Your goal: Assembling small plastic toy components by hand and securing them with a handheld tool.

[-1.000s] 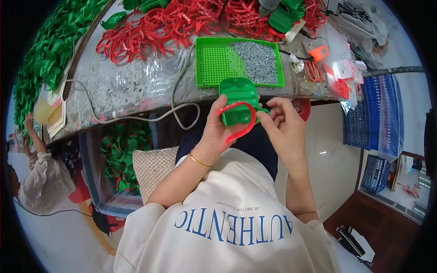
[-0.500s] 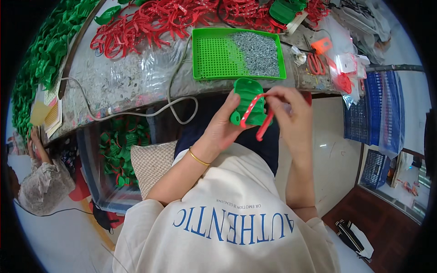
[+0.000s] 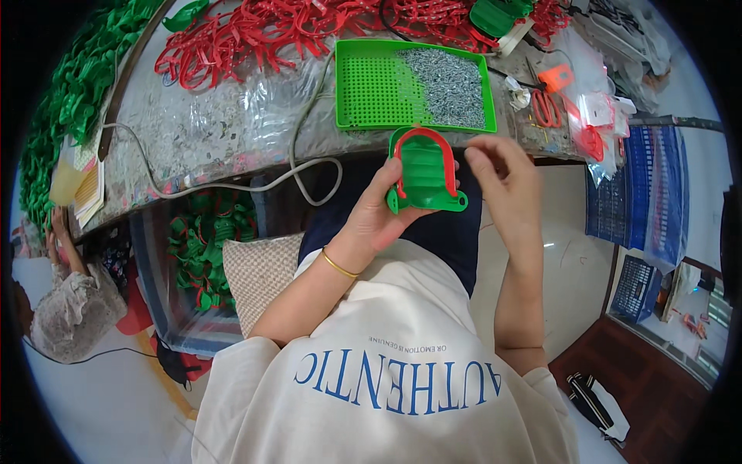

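My left hand (image 3: 379, 203) grips a green plastic part (image 3: 427, 172) with a ribbed, hollow inside and small round eyelets at its near corners. A red strap (image 3: 447, 158) lies bent in an arch along the part's rim, its two ends down at the near corners. My left thumb presses at the left edge; the other fingers are mostly hidden underneath. Just right of the part, my right hand (image 3: 506, 179) is raised with its fingers loosely bent and nothing visible in them. Beyond both hands, a bright green tray (image 3: 371, 126) holds many small metal screws or pins (image 3: 456, 89).
Red straps (image 3: 255, 39) lie heaped across the far table, and green parts (image 3: 58, 116) pile at far left. Scissors (image 3: 546, 110) rest right of the tray. A grey cable (image 3: 232, 188) loops over the table edge. Beside my left arm, a bin (image 3: 193, 340) holds green-and-red pieces. Another person (image 3: 73, 309) sits at left.
The red strap, earlier looped loosely with an end dangling from my right hand, now follows the part's rim. My right hand has let go of it and moved slightly right.
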The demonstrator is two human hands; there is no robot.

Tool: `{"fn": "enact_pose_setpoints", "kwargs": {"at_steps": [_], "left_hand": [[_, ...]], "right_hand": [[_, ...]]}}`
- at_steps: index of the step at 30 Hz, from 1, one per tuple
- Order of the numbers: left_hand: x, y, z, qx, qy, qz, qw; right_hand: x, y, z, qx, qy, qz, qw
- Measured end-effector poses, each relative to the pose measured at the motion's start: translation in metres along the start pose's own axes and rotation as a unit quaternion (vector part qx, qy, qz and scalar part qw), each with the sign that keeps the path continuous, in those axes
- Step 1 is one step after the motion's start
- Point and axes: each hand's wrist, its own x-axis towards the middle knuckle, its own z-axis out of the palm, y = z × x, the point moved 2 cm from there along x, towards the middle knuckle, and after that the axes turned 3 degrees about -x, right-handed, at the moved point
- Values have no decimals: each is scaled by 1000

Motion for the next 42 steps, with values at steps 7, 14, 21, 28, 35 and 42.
{"fn": "enact_pose_setpoints", "kwargs": {"at_steps": [7,14,21,28,35,42], "left_hand": [[-1,1,6,153,45,106,981],[-6,3,13,135,44,117,983],[-6,2,13,153,48,125,979],[-5,1,9,162,39,128,978],[-8,2,8,180,43,117,976],[-10,1,9,224,67,116,965]], "right_hand": [[-4,8,17,82,-59,94,990],[-3,15,21,180,-59,143,972],[-4,20,24,192,-61,142,969],[-5,22,27,183,-55,140,972],[-8,17,32,108,-24,137,984],[-11,18,34,92,-21,146,985]]}}
